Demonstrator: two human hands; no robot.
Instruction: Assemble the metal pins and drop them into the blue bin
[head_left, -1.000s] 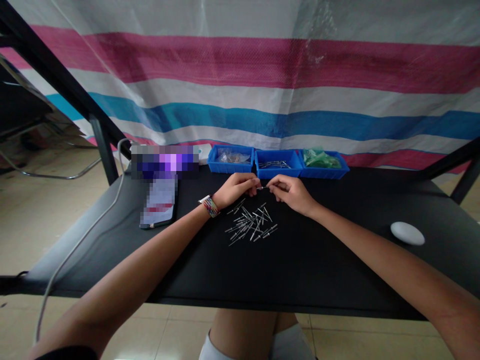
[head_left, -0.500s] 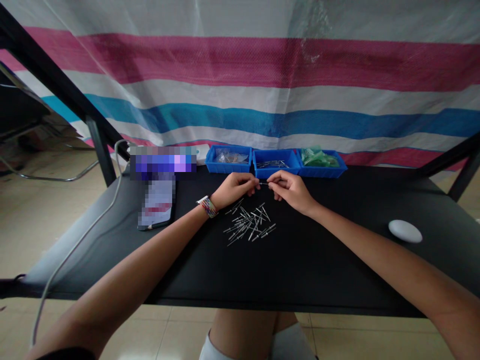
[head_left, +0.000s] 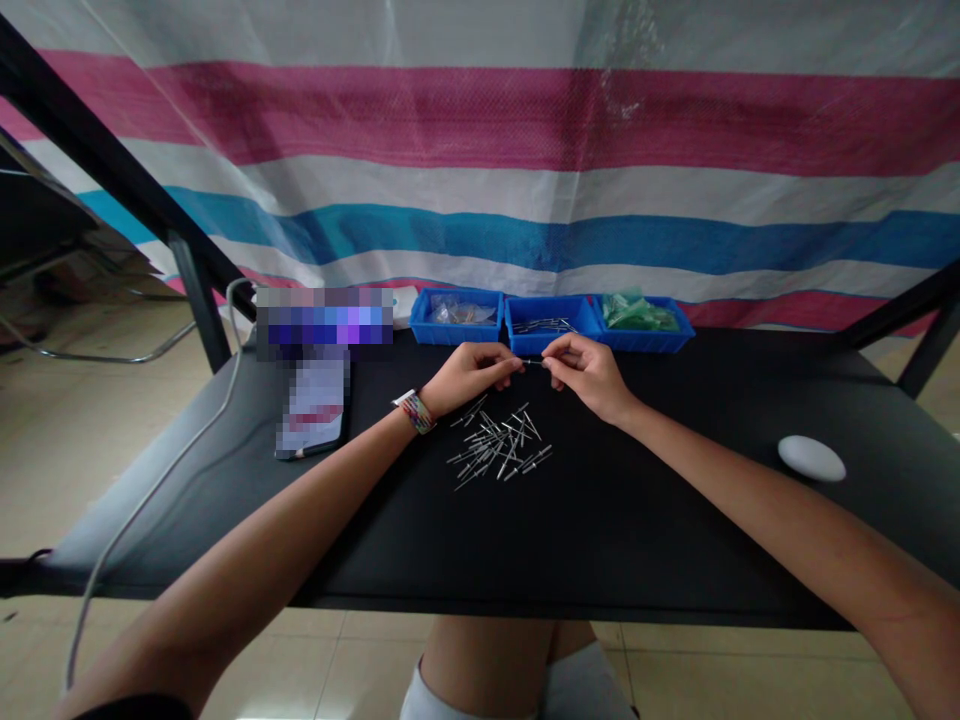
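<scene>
The person's left hand (head_left: pixel 480 374) and right hand (head_left: pixel 589 376) are facing each other just short of touching, and both are narrowed to a fingertip pinch on one slim metal pin (head_left: pixel 533 362). The pin is bridging the small gap between them, the left hand holding one end and the right hand the other. Nearer the body, just below the hands, a loose pile of similar pins (head_left: pixel 493 447) is lying on the black table (head_left: pixel 600 540). Just beyond the hands, three blue bins are standing in a row: the left one (head_left: pixel 456 335) is holding a clear bag, the middle one (head_left: pixel 553 343) more pins, the right one (head_left: pixel 651 342) a green bag. A phone (head_left: pixel 315 410) is lying left of the left hand, and a white oval object (head_left: pixel 811 458) is resting well right of the right hand.
</scene>
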